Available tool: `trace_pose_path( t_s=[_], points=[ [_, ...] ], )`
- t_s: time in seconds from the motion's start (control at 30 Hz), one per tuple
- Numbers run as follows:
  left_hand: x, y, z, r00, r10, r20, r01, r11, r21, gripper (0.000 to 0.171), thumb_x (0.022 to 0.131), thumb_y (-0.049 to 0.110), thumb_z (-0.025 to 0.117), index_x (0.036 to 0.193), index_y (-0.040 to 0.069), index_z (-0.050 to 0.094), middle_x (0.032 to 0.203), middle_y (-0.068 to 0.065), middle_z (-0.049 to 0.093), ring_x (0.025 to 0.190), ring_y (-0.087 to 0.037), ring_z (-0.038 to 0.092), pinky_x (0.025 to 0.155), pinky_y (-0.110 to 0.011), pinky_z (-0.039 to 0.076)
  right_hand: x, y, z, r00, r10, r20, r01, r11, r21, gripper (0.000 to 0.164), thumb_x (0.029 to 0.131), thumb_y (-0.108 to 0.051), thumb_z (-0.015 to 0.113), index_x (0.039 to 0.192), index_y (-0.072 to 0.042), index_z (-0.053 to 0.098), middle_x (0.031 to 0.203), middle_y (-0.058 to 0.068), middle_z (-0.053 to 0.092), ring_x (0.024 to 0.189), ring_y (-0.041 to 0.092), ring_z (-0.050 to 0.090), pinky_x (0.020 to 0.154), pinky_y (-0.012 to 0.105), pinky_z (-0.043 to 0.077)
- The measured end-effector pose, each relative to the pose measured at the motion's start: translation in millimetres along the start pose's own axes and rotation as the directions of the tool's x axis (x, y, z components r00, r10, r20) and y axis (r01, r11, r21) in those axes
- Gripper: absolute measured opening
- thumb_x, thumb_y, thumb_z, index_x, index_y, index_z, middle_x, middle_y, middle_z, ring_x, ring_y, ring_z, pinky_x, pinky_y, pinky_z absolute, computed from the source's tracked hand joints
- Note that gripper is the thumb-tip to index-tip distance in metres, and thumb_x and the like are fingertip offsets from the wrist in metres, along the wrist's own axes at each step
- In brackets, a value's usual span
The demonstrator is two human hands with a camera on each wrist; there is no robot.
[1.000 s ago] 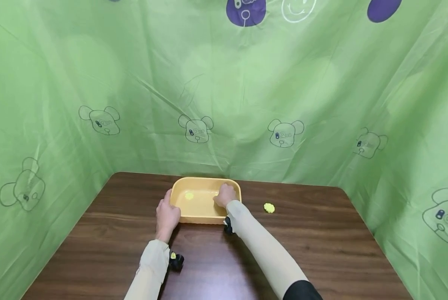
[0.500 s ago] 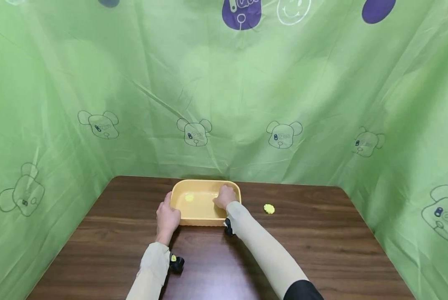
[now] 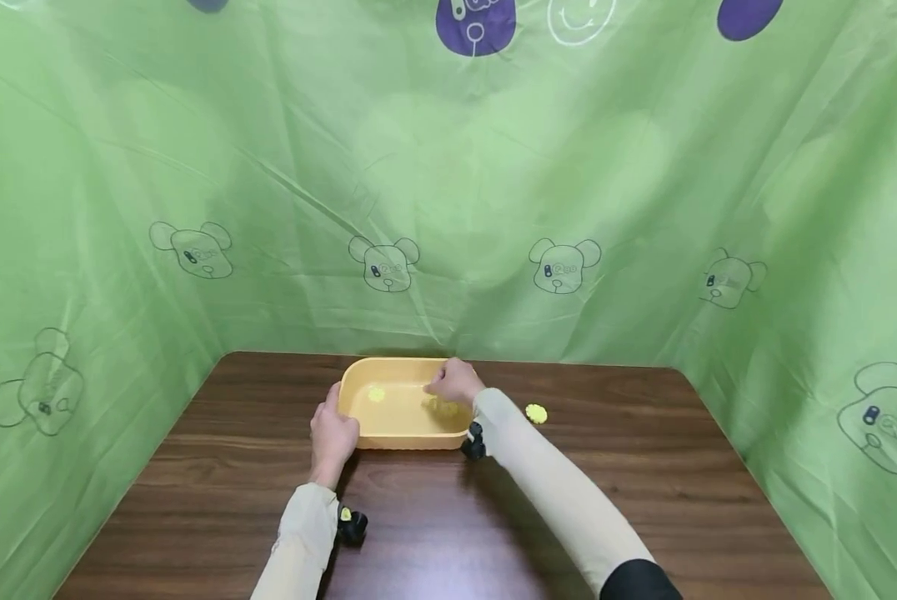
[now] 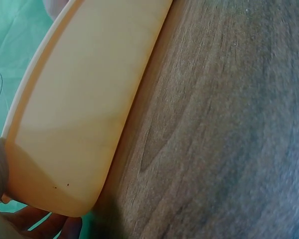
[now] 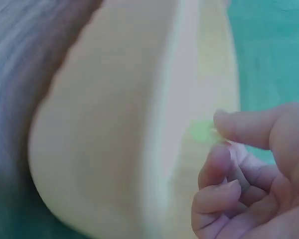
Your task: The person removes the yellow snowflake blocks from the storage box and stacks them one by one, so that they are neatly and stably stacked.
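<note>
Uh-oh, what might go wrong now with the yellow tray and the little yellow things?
The right sleeve looks close to the loose yellow piece beside the tray, so it might brush that piece away. The black wrist camera looks near the tray's front right corner and could bump it. The left hand grips the tray's left end, so a tug might jiggle the yellow pieces inside.

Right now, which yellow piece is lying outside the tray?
The scalloped yellow piece on the table, right of the tray; the other visible pieces are inside it.

Booth of green sheeting (image 3: 448, 175) around wooden table (image 3: 426, 508)
</note>
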State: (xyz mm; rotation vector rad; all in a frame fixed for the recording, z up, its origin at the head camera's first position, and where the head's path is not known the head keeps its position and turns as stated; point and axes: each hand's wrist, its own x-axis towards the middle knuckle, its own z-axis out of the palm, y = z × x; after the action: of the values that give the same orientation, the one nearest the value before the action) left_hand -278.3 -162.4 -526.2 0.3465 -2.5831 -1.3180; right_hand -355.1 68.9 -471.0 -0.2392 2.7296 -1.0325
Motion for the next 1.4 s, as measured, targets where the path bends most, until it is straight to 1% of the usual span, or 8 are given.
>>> trace_pose_path(
  t_s=[0.13, 0.23, 0.4, 0.57, 0.87, 1.03, 1.23, 1.4],
  points=[
    [6.8, 0.4, 0.3, 1.000, 0.015, -0.006, -0.015, 1.000, -0.012, 0.072, 0.083, -0.001, 0.044, 0.154, 0.010, 0.040, 0.128, -0.032, 0.055, 0.116, -0.049, 0.054, 0.099, -0.060, 0.042, -3.9, 0.3, -36.2, 1.000, -0.019, -0.024, 0.021, 0.998, 0.061, 0.017, 0.088, -0.022, 0.078, 0.082, -0.011, 0.067, 0.079, 0.000, 0.065, 0.066, 0.014, 0.060, 0.062, 0.026, 0.051],
    [9.8, 0.2, 0.8, 1.000, 0.012, 0.001, -0.012, 1.000, -0.014, 0.072, 0.084, 0.000, 0.045, 0.155, 0.010, 0.040, 0.129, -0.032, 0.055, 0.117, -0.048, 0.054, 0.099, -0.060, 0.042, -8.2, 6.1, -64.9, 0.999, -0.029, -0.033, 0.031, 0.998, 0.052, 0.016, 0.089, -0.022, 0.077, 0.091, -0.008, 0.069, 0.091, 0.006, 0.069, 0.076, 0.022, 0.068, 0.068, 0.030, 0.055],
    [12.1, -2.6, 2.0, 1.000, 0.006, 0.012, -0.006, 1.000, -0.001, 0.071, 0.085, 0.001, 0.044, 0.154, 0.010, 0.040, 0.129, -0.032, 0.054, 0.117, -0.049, 0.053, 0.100, -0.061, 0.042, -14.8, 27.8, -106.4, 0.999, -0.005, -0.044, 0.007, 0.999, 0.033, 0.015, 0.090, -0.020, 0.076, 0.098, -0.008, 0.075, 0.089, 0.008, 0.073, 0.073, 0.023, 0.070, 0.067, 0.032, 0.057],
    [12.5, -3.0, 0.8, 1.000, 0.007, 0.012, -0.007, 1.000, 0.006, 0.071, 0.084, 0.001, 0.043, 0.154, 0.010, 0.040, 0.130, -0.033, 0.054, 0.117, -0.049, 0.053, 0.100, -0.061, 0.042, -18.8, 56.6, -130.2, 0.998, 0.030, -0.053, -0.027, 0.998, 0.050, 0.018, 0.094, -0.015, 0.071, 0.106, -0.004, 0.076, 0.084, 0.010, 0.074, 0.080, 0.031, 0.071, 0.064, 0.027, 0.056],
    [14.9, -3.5, 1.8, 1.000, 0.008, 0.017, -0.008, 1.000, 0.000, 0.072, 0.084, 0.000, 0.043, 0.155, 0.011, 0.040, 0.130, -0.033, 0.054, 0.118, -0.049, 0.053, 0.101, -0.060, 0.041, -26.2, 107.1, -129.4, 0.999, 0.035, 0.005, -0.035, 0.999, -0.039, 0.019, 0.098, -0.013, 0.064, 0.106, 0.000, 0.076, 0.085, 0.016, 0.073, 0.067, 0.016, 0.065, 0.078, 0.045, 0.059],
    [16.4, -3.9, 3.0, 1.000, 0.014, 0.012, -0.014, 1.000, -0.003, 0.072, 0.084, 0.001, 0.043, 0.154, 0.012, 0.040, 0.130, -0.033, 0.054, 0.118, -0.050, 0.053, 0.100, -0.061, 0.042, -28.6, 126.3, -121.5, 0.996, 0.058, 0.063, -0.052, 0.995, -0.083, 0.016, 0.098, -0.013, 0.065, 0.101, -0.002, 0.076, 0.081, 0.013, 0.072, 0.066, 0.014, 0.062, 0.073, 0.039, 0.058],
    [17.0, -4.1, 4.1, 1.000, 0.019, 0.013, -0.019, 1.000, -0.004, 0.072, 0.084, 0.000, 0.041, 0.155, 0.012, 0.039, 0.130, -0.033, 0.054, 0.119, -0.051, 0.053, 0.100, -0.062, 0.042, -31.5, 142.9, -114.7, 0.989, 0.086, 0.118, -0.074, 0.992, -0.101, 0.015, 0.098, -0.013, 0.064, 0.098, -0.006, 0.077, 0.078, 0.009, 0.070, 0.066, 0.014, 0.061, 0.074, 0.042, 0.057],
    [15.8, -3.5, 3.7, 1.000, 0.017, 0.015, -0.017, 1.000, -0.008, 0.072, 0.084, 0.001, 0.041, 0.155, 0.011, 0.039, 0.131, -0.033, 0.053, 0.121, -0.051, 0.052, 0.101, -0.062, 0.042, -33.6, 149.8, -110.1, 0.991, 0.067, 0.119, -0.047, 0.984, -0.170, 0.015, 0.098, -0.015, 0.064, 0.097, -0.010, 0.079, 0.078, 0.005, 0.072, 0.065, 0.012, 0.060, 0.063, 0.030, 0.052]
  ],
)
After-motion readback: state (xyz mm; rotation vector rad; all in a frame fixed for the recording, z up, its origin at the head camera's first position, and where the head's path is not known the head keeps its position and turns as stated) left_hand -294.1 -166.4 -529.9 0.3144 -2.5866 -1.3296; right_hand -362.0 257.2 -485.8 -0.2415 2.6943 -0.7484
